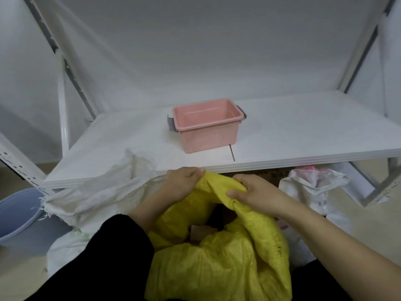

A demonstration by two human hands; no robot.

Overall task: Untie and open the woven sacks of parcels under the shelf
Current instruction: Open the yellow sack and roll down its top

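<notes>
Step logged: opening the yellow sack [217,268]; left hand [184,181] and right hand [253,192] each clenched a fold of its mouth; sack body hung just below the grip, shelf [303,135] edge just beyond; mouth gaped partly, perhaps parcels [200,231] beneath; next, I judged: spread folds apart.

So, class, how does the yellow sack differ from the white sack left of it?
The left hand and right hand grip the yellow sack; no hand holds the white sack. The yellow sack sits below the shelf edge; the white sack drapes onto it. Both are crumpled woven fabric.
</notes>
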